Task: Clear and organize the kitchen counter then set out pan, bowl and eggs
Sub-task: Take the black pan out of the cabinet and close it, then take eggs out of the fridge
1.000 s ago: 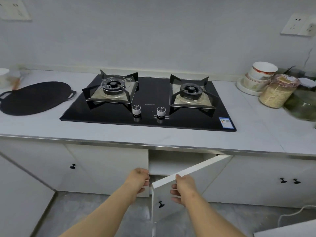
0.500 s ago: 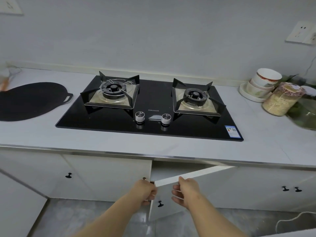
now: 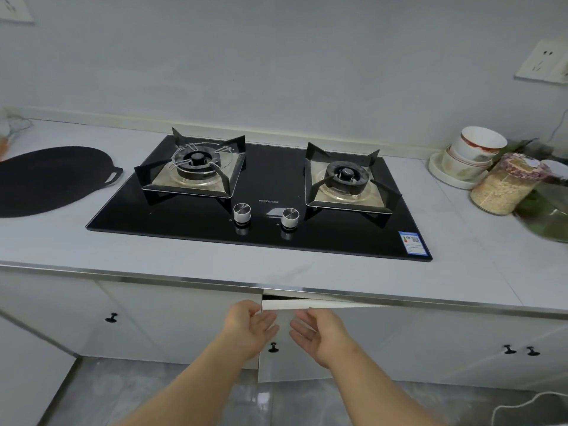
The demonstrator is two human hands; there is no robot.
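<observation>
Head view. Landmark: the black glass hob [image 3: 261,216], set into the white worktop [image 3: 184,259].

Below the hob's front edge:
- The cabinet door [image 3: 295,364] stands ajar, with a narrow gap at its top corner.
- Your left hand [image 3: 250,329] is at the door's free edge. Your right hand [image 3: 316,333] is just beside it, in front of the door face.
- Both hands are loose, fingers relaxed, palms turned toward each other, gripping nothing. Cannot tell whether any fingertip touches the panel.
- The door's black knob [image 3: 272,348] sits low between your wrists.

Left of the hob:
- The pan [image 3: 52,179] lies on the worktop. It is flat, black and wide, with one loop handle pointing at the hob. Its far side is cut off by the frame.
- Judged heavy and rigid, and the shallow rim gives little to pinch.
- Take it by the loop handle with your other hand under the far rim. Lift it rather than drag it over the glass.

Right of the hob, toward the wall:
- The bowls [image 3: 475,149] are stacked on a white plate.
- They look ceramic, so likely fragile and smooth.
- Take the top one alone, thumb over the rim and fingers beneath.
- A grain jar [image 3: 504,186] stands just in front of them. Bagged greens [image 3: 550,210] lie beyond the jar, so you have little elbow room there.

Eggs: none in view.
</observation>
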